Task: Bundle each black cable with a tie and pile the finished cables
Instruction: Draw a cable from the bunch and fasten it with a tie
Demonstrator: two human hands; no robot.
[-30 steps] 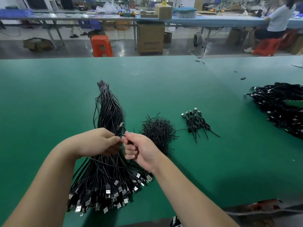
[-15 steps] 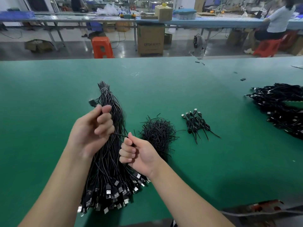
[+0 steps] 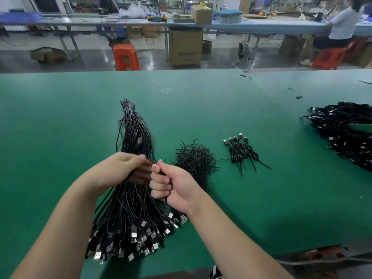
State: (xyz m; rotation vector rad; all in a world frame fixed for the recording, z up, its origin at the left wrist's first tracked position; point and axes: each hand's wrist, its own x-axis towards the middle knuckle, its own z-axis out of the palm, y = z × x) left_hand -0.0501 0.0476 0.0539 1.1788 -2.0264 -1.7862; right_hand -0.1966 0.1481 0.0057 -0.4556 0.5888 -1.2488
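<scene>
At frame centre the left hand (image 3: 118, 170) and right hand (image 3: 173, 186) meet over the cable bunch (image 3: 132, 198), which lies on the green table (image 3: 60, 117) from mid-frame to lower left, plugs nearest the camera; both hands have fingers curled, pinching one black cable (image 3: 152, 161) stretched between them; just right of the hands sits the tie heap (image 3: 194, 160); further right, the finished cables (image 3: 241, 152); a larger cable pile (image 3: 346, 133) fills the right edge.

Single head-worn wide-angle view, forward and down over the green table (image 3: 261, 198), close above both forearms.
</scene>
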